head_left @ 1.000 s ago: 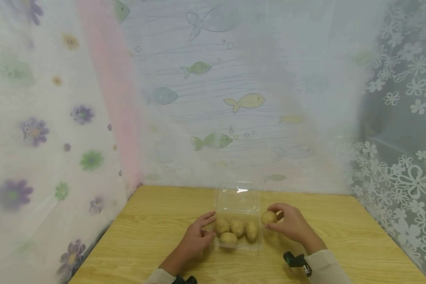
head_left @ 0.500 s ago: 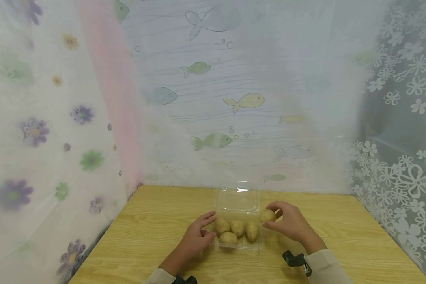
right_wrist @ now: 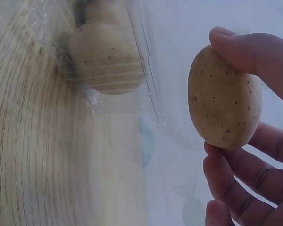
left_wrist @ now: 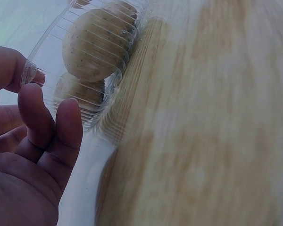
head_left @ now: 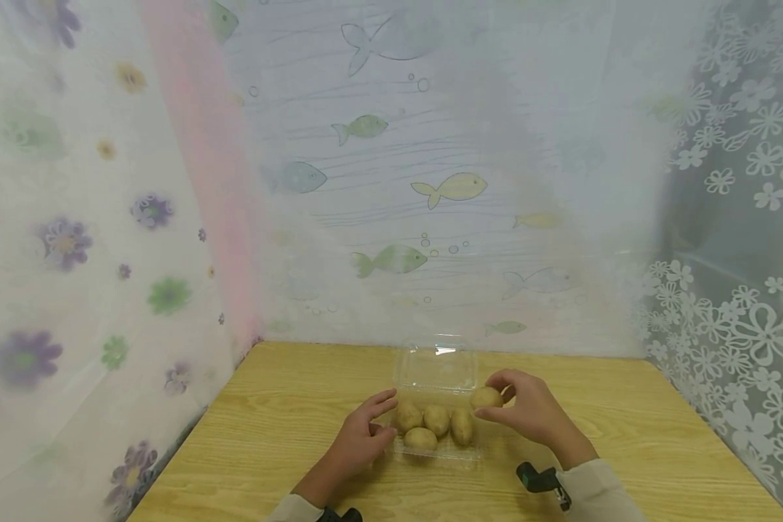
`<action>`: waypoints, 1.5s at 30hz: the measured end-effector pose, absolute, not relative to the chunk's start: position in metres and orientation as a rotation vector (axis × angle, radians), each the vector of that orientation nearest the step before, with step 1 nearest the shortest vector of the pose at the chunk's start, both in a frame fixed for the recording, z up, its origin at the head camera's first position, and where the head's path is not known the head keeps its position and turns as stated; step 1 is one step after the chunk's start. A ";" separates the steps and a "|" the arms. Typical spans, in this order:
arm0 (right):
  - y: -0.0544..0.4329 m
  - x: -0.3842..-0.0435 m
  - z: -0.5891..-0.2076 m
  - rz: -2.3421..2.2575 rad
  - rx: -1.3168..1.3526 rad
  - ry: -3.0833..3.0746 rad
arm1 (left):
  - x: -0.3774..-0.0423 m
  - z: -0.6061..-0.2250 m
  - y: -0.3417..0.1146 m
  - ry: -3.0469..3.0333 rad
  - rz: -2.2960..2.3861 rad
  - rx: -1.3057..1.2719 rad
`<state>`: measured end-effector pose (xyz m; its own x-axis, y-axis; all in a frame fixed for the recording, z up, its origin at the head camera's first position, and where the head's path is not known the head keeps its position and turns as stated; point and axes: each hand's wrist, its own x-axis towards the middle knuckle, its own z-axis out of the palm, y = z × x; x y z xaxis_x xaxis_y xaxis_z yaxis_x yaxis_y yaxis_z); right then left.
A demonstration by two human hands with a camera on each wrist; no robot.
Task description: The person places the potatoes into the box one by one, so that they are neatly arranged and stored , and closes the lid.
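A clear plastic clamshell container (head_left: 436, 455) lies on the table with its lid raised at the back. Several potatoes (head_left: 436, 420) sit in its base. My left hand (head_left: 363, 433) is at the container's left side; in the left wrist view a digit reaches over the rim (left_wrist: 30, 71), with curled fingers (left_wrist: 35, 110) just outside it. My right hand (head_left: 528, 407) holds another potato (right_wrist: 225, 98) between thumb and fingers, above the container's right back edge. In the right wrist view this potato shows whole, speckled with small dark spots, apart from the container wall.
The wood-grain table (head_left: 267, 406) extends around the container on all sides. Behind it hangs a translucent curtain (head_left: 365, 217) printed with fish. Flowered sheets enclose the left and right. A small dark camera mount (head_left: 539, 478) sits at my right wrist.
My right hand has moved slightly left with its potato, from beside the container to over its right back edge. The left hand and the potatoes in the container stay where they were.
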<state>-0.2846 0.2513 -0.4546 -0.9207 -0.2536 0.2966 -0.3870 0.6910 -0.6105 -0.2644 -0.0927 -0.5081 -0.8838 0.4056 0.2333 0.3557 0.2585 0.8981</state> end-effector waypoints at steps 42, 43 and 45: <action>0.228 -0.270 -0.454 0.990 0.746 -2.772 | -0.257 -0.506 -0.090 2.459 1.744 0.722; 0.228 -0.269 -0.453 0.990 0.751 -2.775 | -0.257 -0.506 -0.090 2.460 1.742 0.723; 0.227 -0.269 -0.453 0.984 0.755 -2.783 | -0.258 -0.506 -0.090 2.460 1.742 0.721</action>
